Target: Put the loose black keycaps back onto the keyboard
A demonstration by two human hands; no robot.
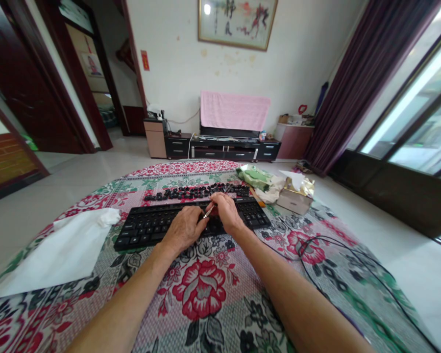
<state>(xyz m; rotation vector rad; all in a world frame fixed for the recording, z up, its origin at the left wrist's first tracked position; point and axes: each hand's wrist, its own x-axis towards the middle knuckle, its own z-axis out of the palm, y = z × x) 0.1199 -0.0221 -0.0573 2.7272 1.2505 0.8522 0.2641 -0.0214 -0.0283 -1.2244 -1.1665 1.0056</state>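
A black keyboard (152,223) lies on the patterned tablecloth in front of me, with many keys in place at its left and right ends. My left hand (183,228) rests over its middle, fingers curled and thumb near the index finger; what they pinch, if anything, is too small to make out. Beside it my right hand (227,212) bends over the keys, its fingers closed on a slim silvery tool (208,213). The tool slants down toward my left thumb and index finger. Behind the keyboard lie loose black keycaps (183,192) in a long strip.
White tissue (77,245) is spread at the left. At the back right sit a green packet (255,176) and a small open box (294,198) with crumpled paper. A black cable (353,251) loops across the right side. The floral tablecloth (202,289) covers the table.
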